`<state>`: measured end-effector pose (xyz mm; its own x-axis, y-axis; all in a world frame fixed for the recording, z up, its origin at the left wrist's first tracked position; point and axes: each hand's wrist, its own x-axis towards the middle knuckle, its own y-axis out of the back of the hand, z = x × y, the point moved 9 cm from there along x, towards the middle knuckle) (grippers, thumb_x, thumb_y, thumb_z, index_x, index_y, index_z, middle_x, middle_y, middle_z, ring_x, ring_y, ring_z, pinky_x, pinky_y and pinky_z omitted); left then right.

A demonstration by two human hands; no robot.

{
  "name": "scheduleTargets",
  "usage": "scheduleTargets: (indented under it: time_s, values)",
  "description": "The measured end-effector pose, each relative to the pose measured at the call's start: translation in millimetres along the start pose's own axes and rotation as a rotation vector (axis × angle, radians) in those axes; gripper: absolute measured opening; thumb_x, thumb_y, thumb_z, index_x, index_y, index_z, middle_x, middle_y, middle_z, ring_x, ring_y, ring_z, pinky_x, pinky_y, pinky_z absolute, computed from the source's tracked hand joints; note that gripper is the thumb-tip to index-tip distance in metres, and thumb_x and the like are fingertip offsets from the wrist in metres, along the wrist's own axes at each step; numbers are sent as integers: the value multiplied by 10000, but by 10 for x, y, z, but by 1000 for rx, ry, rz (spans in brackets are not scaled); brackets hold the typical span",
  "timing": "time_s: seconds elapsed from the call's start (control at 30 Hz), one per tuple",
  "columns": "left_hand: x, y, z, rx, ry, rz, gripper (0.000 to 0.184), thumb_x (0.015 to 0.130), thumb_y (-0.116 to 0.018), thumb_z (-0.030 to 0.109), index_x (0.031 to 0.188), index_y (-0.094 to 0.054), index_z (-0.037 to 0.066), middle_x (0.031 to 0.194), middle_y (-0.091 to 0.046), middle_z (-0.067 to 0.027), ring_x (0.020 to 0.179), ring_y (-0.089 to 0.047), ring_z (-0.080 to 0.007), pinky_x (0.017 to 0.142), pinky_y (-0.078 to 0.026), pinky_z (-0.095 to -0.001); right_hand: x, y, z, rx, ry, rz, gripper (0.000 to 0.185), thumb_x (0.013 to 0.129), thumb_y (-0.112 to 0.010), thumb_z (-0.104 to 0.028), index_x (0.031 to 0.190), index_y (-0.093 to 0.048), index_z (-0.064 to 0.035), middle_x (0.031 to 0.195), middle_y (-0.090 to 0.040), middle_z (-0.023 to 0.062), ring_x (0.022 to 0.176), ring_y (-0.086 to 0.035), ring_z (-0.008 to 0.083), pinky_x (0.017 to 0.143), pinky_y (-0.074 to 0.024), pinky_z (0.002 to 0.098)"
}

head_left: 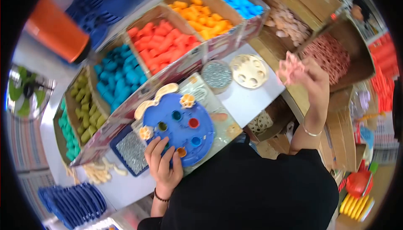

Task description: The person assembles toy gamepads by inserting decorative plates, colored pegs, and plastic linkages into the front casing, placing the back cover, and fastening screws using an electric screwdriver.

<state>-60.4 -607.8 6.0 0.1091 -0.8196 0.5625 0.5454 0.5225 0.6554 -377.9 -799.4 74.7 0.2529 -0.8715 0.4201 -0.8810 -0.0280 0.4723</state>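
My left hand [163,167] lies with its fingers stretched over the lower left edge of a round blue plastic plate [178,135]. Small coloured cups sit in the plate's holes: teal, olive, red, blue and orange. Two cream flower-shaped pieces [187,100] are at its rim, and a cream curved double-lobed piece [156,99] sticks out at the top. Off to the right, my right hand [315,78] pinches a pink openwork plastic piece [290,68] with a petal-like outline, held up in front of a cardboard box of similar pink pieces [329,57].
Cardboard compartments hold teal [119,81], red [161,43], orange [201,18] and blue parts [237,1]. A dish of small metal pieces [216,75] stands beside a cream holed disc [249,71]. A blue tray of metal pieces [133,151] and stacked blue plates [73,205] lie left.
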Motion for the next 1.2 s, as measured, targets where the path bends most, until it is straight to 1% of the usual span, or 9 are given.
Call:
scheduleTargets:
  time_s: [0.07, 0.37, 0.53, 0.6, 0.67, 0.77, 0.87, 1.0, 1.2]
  values:
    - [-37, 115, 34, 63, -27, 111, 205, 673, -608, -26, 876, -600, 3, 1039, -576, -158, 1011, -500, -352, 863, -389, -428, 18, -541, -335, 349, 47, -144, 83, 748, -658, -31, 756, -611, 37, 751, -501, 45, 725, -470, 126, 634, -360, 262]
    - [-65, 162, -46, 75, 49, 242, 214, 627, -629, -55, 823, -564, 2, 871, -537, -129, 934, -489, -339, 810, -398, -443, 47, -2407, -1364, 224, 443, -939, 116, 808, -601, -108, 786, -587, 5, 759, -503, 91, 745, -485, 222, 659, -381, 313]
    - [-100, 191, -76, 40, 59, 297, 320, 623, -642, -37, 918, -518, -9, 930, -523, -154, 949, -479, -357, 828, -387, -455, -156, -2741, -1619, -31, 719, -862, 147, 784, -623, -145, 749, -591, -6, 731, -483, 86, 766, -490, 243, 668, -408, 329]
    - [-119, 204, -91, 16, 73, 321, 360, 623, -648, -29, 951, -501, -11, 961, -514, -166, 962, -472, -363, 838, -379, -461, -386, -2734, -1765, -111, 995, -749, 147, 752, -641, -149, 740, -593, -10, 760, -487, 83, 783, -489, 246, 676, -414, 335]
    - [-123, 214, -103, -13, 84, 331, 403, 630, -655, -8, 995, -484, -11, 1023, -490, -182, 1000, -453, -374, 859, -363, -468, -476, -2799, -1728, -206, 981, -850, 147, 728, -651, -143, 762, -596, -11, 798, -490, 81, 785, -485, 246, 681, -422, 331]
    - [-103, 187, -99, 15, 95, 281, 400, 636, -664, 9, 998, -495, -13, 1045, -479, -183, 1028, -439, -372, 865, -355, -472, -381, -2517, -1815, -50, 1009, -639, 130, 709, -666, -89, 778, -587, -11, 791, -477, 83, 780, -476, 244, 669, -420, 331]
    - [-99, 138, -97, 42, 83, 197, 448, 656, -678, 78, 1073, -527, 21, 1113, -475, -175, 1080, -405, -372, 912, -318, -495, -105, -2244, -1615, -69, 720, -539, 178, 668, -688, -3, 793, -562, -6, 796, -470, 81, 762, -469, 256, 663, -410, 342]
    - [-40, 27, -4, 196, 10, 28, 435, 691, -686, 240, 1101, -611, 116, 1253, -443, -126, 1180, -321, -366, 1011, -139, -572, -137, -2013, -1488, -131, 760, -471, 185, 657, -689, -5, 793, -563, -8, 804, -476, 83, 765, -483, 265, 658, -415, 346]
    - [-6, -33, -9, 248, 55, -51, 434, 689, -693, 300, 1060, -626, 84, 1226, -467, -131, 1186, -321, -376, 1010, -77, -620, -444, -2021, -1274, -306, 962, -351, 254, 583, -643, -46, 835, -613, -54, 841, -516, 77, 818, -512, 270, 686, -452, 342]
